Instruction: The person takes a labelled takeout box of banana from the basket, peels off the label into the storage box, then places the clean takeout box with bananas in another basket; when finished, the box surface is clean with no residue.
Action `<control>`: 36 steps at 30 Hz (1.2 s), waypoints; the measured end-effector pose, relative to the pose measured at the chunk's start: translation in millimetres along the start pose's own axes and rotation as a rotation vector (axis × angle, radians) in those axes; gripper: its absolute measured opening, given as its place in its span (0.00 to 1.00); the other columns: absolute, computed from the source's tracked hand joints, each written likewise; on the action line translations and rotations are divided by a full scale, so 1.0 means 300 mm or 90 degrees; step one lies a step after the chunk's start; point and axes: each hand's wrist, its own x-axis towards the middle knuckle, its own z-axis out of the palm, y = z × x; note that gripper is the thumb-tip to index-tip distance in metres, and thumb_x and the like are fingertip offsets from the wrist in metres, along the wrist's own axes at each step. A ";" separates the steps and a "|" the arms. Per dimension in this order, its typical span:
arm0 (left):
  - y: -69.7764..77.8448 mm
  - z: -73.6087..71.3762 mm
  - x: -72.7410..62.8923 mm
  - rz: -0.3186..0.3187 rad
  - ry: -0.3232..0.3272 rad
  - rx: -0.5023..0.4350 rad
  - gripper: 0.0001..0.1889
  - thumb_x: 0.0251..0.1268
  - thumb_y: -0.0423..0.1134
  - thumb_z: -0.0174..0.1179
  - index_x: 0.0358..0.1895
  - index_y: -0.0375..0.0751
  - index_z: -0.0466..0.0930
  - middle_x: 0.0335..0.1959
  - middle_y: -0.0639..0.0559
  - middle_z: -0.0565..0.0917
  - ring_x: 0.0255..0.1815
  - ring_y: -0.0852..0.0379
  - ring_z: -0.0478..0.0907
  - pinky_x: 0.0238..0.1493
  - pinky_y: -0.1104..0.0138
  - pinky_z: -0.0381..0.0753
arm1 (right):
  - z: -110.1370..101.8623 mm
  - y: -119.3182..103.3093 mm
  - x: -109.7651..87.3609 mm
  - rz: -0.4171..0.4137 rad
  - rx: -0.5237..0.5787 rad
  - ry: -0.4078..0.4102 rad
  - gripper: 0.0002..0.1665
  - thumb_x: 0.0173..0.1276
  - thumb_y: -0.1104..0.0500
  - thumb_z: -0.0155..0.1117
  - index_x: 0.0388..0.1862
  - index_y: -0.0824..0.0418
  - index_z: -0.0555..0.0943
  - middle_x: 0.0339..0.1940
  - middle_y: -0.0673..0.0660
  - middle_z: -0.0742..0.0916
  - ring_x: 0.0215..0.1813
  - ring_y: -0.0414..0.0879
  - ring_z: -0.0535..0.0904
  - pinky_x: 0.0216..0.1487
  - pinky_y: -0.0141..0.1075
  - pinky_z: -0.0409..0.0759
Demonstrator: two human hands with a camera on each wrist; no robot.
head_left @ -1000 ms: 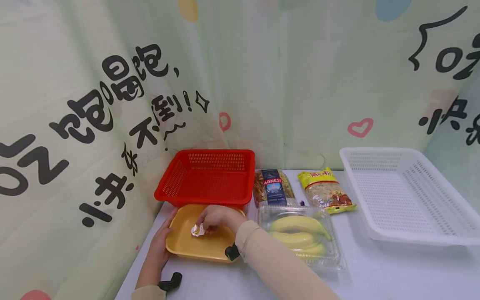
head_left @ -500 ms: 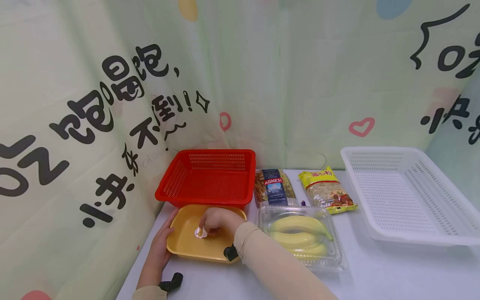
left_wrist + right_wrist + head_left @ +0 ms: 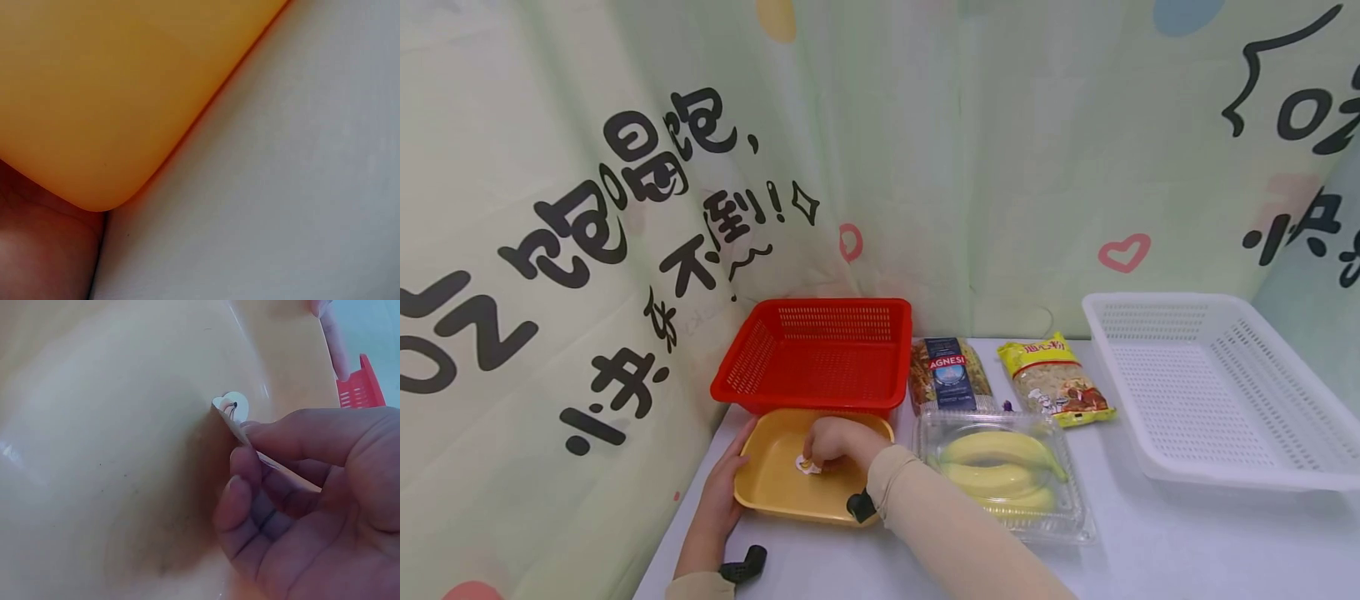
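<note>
A small white sticker [image 3: 807, 465] with a print on it is at the bottom of the yellow plastic basin [image 3: 767, 483]. My right hand [image 3: 838, 442] pinches it between thumb and forefinger. In the right wrist view the near edge of the sticker [image 3: 235, 405] is lifted, its face turned away; whether its far part touches the basin I cannot tell. My left hand [image 3: 721, 487] holds the basin's left side, thumb over the rim and fingers along the outside wall. The left wrist view shows mostly the basin's wall [image 3: 125, 94] and part of the hand [image 3: 44, 250].
Behind the basin stands a red basket [image 3: 820, 367]. To the right lie a clear box of bananas [image 3: 1000, 475], a pasta bag [image 3: 950, 375] and a yellow-topped bag [image 3: 1054, 383]. A white basket [image 3: 1206, 400] stands far right on the white table [image 3: 1120, 550].
My right hand has shifted slightly right inside the basin, and the sticker has moved right with it. The left hand keeps its hold on the basin.
</note>
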 end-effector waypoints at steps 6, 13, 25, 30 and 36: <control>0.000 0.001 0.002 -0.004 0.003 -0.003 0.31 0.73 0.34 0.39 0.76 0.63 0.59 0.79 0.64 0.57 0.76 0.59 0.57 0.63 0.76 0.73 | -0.004 0.000 -0.008 0.006 -0.039 0.010 0.17 0.58 0.70 0.63 0.46 0.61 0.86 0.34 0.49 0.81 0.33 0.43 0.73 0.34 0.31 0.76; 0.001 0.004 0.004 -0.003 0.008 -0.001 0.31 0.73 0.33 0.39 0.76 0.62 0.59 0.79 0.63 0.57 0.76 0.58 0.56 0.62 0.76 0.74 | -0.006 0.014 -0.006 0.008 -0.103 0.013 0.05 0.57 0.67 0.65 0.31 0.59 0.84 0.24 0.49 0.78 0.28 0.42 0.70 0.29 0.32 0.72; -0.006 -0.003 0.003 0.012 -0.003 0.029 0.29 0.75 0.36 0.39 0.76 0.63 0.58 0.79 0.61 0.57 0.77 0.55 0.58 0.63 0.74 0.74 | -0.029 0.016 -0.026 0.008 -0.085 -0.013 0.05 0.62 0.60 0.67 0.27 0.58 0.84 0.22 0.52 0.79 0.26 0.46 0.71 0.25 0.32 0.66; -0.005 -0.001 -0.004 0.029 -0.005 0.044 0.28 0.77 0.37 0.39 0.77 0.62 0.58 0.80 0.58 0.56 0.76 0.54 0.58 0.63 0.75 0.74 | -0.073 -0.002 -0.073 -0.021 -0.081 -0.024 0.06 0.65 0.56 0.66 0.34 0.56 0.87 0.23 0.53 0.78 0.24 0.45 0.68 0.22 0.32 0.64; -0.002 -0.002 -0.014 0.052 -0.005 0.046 0.25 0.80 0.44 0.39 0.77 0.57 0.58 0.79 0.56 0.57 0.73 0.62 0.61 0.63 0.78 0.72 | -0.158 0.013 -0.155 -0.048 -0.030 -0.015 0.12 0.68 0.51 0.63 0.45 0.54 0.86 0.34 0.57 0.86 0.25 0.46 0.74 0.29 0.37 0.81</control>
